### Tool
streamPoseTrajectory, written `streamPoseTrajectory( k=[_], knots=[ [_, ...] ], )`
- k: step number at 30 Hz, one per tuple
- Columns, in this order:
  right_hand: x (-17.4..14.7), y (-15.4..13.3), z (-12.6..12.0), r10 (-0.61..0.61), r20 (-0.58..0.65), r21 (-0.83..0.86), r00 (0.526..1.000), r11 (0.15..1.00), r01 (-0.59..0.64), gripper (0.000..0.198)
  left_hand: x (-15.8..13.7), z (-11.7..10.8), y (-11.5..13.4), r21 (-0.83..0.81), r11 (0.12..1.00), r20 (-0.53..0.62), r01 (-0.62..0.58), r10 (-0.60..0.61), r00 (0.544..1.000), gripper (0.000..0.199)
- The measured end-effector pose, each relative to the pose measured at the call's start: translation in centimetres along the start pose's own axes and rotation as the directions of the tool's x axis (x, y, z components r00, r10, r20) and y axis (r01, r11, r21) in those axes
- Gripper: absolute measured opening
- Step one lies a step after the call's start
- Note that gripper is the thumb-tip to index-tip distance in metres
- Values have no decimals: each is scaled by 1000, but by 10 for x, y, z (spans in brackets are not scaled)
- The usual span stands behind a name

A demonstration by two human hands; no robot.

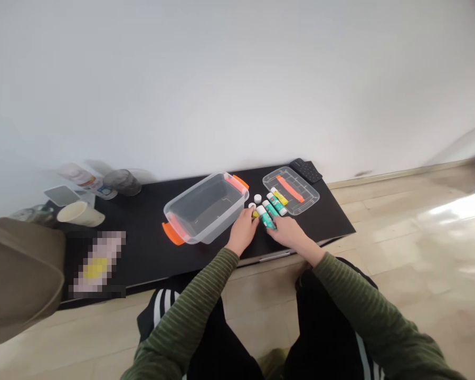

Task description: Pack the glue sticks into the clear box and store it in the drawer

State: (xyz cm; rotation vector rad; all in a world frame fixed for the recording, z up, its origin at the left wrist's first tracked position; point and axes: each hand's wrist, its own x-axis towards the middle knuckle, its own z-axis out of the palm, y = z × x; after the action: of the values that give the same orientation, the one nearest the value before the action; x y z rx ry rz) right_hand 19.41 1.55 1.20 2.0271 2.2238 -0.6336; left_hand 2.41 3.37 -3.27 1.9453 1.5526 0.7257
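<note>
My left hand (243,230) is closed by the right side of the clear plastic box (206,206), its fingers around a small yellow tube (255,215) with a white end; most of that tube is hidden. My right hand (288,232) has its thumb and fingers closed about the lower end of a green-and-white glue stick (264,216). Beside it lie more green-and-white glue sticks (277,203) and a yellow one (279,197), side by side at the edge of the clear lid (311,198). A loose white cap (257,198) sits just beyond my left fingers.
Orange handles flank the box. Behind the lid is a dark dotted object (306,170). Leftward on the black table (146,232) stand a paper cup (81,214), a dark tumbler (122,182) and a white bottle (89,179). A brown rounded shape (21,279) covers the left edge.
</note>
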Motion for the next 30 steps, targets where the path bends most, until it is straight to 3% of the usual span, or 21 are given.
streamPoseTrajectory(
  k=[4, 8, 17, 23, 30],
  knots=[
    [12, 1, -2, 69, -55, -10, 996, 998, -70, 40, 2, 9, 3, 326, 943, 43, -61, 50, 998, 38],
    [18, -4, 0, 76, -89, 7, 993, 997, -75, 41, 6, 14, 1, 421, 904, 72, -73, 47, 996, 31],
    [31, -18, 7, 114, -80, -42, 990, 992, -118, 41, 8, 17, -12, 313, 942, 31, -123, 119, 992, 20],
    [40, -17, 3, 100, -91, -50, 991, 993, -105, 43, 7, 13, -14, 290, 953, 64, -90, 74, 995, 20],
    [67, 33, -18, 141, -355, 38, 924, 990, -137, 32, -1, 3, -7, 255, 966, 60, -50, 35, 998, 20]
  ],
)
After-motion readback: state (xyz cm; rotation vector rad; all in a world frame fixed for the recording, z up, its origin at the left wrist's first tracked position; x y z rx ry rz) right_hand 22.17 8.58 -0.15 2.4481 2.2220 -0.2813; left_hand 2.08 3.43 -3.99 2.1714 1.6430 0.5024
